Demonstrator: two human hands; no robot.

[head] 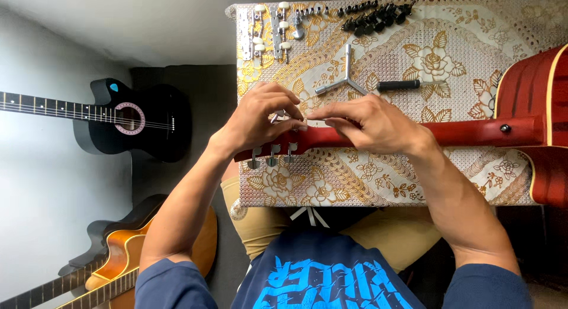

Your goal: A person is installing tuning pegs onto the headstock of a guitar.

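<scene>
Red guitar neck gripped by left hand and right hand; three tuners below.

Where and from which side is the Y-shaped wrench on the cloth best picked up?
Grip the Y-shaped wrench by its long arm pointing away from the person, coming from above. It lies flat on the cloth, and that arm is straight, with bare cloth on both sides.
</scene>
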